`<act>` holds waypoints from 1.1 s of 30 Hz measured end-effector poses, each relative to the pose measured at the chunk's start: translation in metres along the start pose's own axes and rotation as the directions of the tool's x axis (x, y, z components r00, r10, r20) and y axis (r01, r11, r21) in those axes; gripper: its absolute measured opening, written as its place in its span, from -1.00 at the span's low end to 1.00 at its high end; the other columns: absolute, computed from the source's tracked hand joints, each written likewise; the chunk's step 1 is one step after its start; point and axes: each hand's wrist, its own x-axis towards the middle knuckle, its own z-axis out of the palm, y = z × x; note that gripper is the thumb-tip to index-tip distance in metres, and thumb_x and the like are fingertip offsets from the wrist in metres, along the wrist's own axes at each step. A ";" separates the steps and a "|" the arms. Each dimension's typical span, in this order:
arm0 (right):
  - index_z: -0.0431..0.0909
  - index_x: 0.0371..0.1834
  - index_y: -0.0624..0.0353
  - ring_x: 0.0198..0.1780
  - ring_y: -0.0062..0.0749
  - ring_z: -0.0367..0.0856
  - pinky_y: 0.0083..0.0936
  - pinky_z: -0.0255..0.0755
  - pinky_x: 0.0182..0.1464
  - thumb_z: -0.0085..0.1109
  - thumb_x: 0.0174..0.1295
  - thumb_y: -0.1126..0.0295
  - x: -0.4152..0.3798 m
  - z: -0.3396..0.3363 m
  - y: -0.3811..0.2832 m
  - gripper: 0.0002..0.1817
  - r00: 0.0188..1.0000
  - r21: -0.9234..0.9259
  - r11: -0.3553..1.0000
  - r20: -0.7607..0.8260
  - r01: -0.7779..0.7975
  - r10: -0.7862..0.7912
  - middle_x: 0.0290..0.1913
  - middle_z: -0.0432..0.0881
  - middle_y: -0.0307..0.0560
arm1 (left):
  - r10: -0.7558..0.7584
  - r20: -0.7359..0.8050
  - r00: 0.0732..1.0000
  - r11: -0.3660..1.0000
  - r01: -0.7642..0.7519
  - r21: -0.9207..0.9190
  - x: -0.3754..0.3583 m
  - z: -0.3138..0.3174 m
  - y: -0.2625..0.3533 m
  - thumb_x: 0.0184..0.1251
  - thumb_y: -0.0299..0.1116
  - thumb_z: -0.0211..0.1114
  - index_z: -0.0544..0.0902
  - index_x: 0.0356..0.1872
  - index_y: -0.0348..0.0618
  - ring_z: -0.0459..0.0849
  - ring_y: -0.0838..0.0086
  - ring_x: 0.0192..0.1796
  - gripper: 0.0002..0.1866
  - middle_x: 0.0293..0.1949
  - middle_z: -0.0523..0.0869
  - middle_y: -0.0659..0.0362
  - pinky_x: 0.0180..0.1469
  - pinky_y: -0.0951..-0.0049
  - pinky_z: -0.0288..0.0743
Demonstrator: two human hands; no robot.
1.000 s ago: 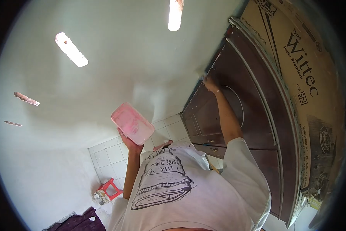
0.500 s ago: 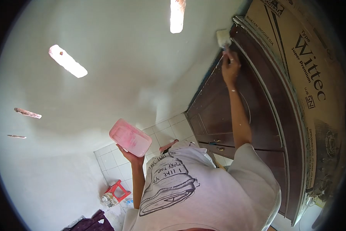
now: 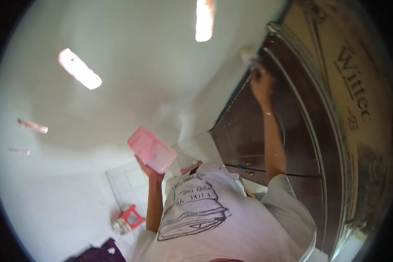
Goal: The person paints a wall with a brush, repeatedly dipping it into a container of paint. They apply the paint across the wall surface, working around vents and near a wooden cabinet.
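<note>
Holding the blurred brush [image 3: 249, 55] in the right hand [image 3: 262, 83], projecting beyond it beside the wall [image 3: 148, 56]; gripping the tray [image 3: 151, 149] by its edge in the left hand [image 3: 150, 169].

The tray [image 3: 152, 149], pink, shallow and round-cornered, sits tilted in the left hand [image 3: 151, 171], paler streaks across its inside. Up in the right hand [image 3: 263, 85], the brush [image 3: 248, 54] shows a pale, blurred head by the wall [image 3: 161, 65], beside the cabinet's [image 3: 288, 96] edge.
</note>
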 end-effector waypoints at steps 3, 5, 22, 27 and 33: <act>0.64 0.20 0.17 -0.22 -0.36 0.75 -0.39 0.56 -0.14 0.17 0.43 0.42 -0.002 -0.005 -0.026 -0.69 0.942 0.184 0.935 -0.208 0.304 -0.265 -0.07 0.80 -0.02 | 0.077 0.035 0.996 0.994 -0.079 0.071 0.016 0.000 -0.004 0.53 0.21 -0.05 0.39 0.38 0.04 0.62 0.27 0.21 -0.39 0.20 0.59 0.20 0.24 0.08 0.57; 0.63 0.22 0.22 -0.33 -0.52 0.71 -0.50 0.53 -0.25 0.18 0.43 0.44 -0.025 -0.003 -0.054 -0.68 0.937 0.303 0.888 -0.158 0.347 -0.312 -0.08 0.80 -0.06 | 0.043 0.073 0.996 0.999 -0.043 -0.006 0.022 0.000 -0.005 0.50 0.22 -0.02 0.36 0.42 -0.03 0.62 0.16 0.20 -0.33 0.20 0.59 0.11 0.24 0.04 0.57; 0.66 0.05 0.34 -0.29 -0.53 0.66 -0.60 0.51 -0.26 0.32 0.18 0.69 -0.161 -0.022 -0.152 -0.67 0.856 0.622 0.782 0.395 0.018 -0.334 0.02 0.76 0.14 | -0.281 0.503 0.818 0.719 0.526 -0.454 -0.001 0.040 -0.010 0.46 0.30 -0.03 0.38 0.40 -0.08 0.58 0.02 0.23 -0.25 0.30 0.51 -0.03 0.28 -0.24 0.44; 0.65 0.06 0.21 -0.21 -0.16 0.77 -0.47 0.58 -0.14 0.31 0.16 0.62 -0.163 -0.043 -0.201 -0.64 0.664 0.408 0.898 0.628 0.162 -0.405 -0.10 0.74 0.07 | -0.203 0.360 0.911 0.886 0.327 -0.328 -0.011 0.027 0.011 0.45 0.40 -0.16 0.30 0.46 -0.03 0.54 0.03 0.31 -0.18 0.34 0.49 -0.03 0.31 -0.12 0.46; 0.66 0.06 0.13 -0.28 0.02 0.70 -0.20 0.57 -0.25 0.26 0.18 0.54 -0.188 -0.045 -0.229 -0.66 0.505 0.245 0.950 0.806 0.192 -0.309 -0.15 0.67 -0.01 | -0.061 0.247 0.967 0.963 0.123 -0.241 -0.022 0.020 0.021 0.43 0.48 -0.23 0.21 0.52 -0.10 0.47 0.09 0.39 -0.07 0.40 0.42 -0.03 0.41 0.02 0.40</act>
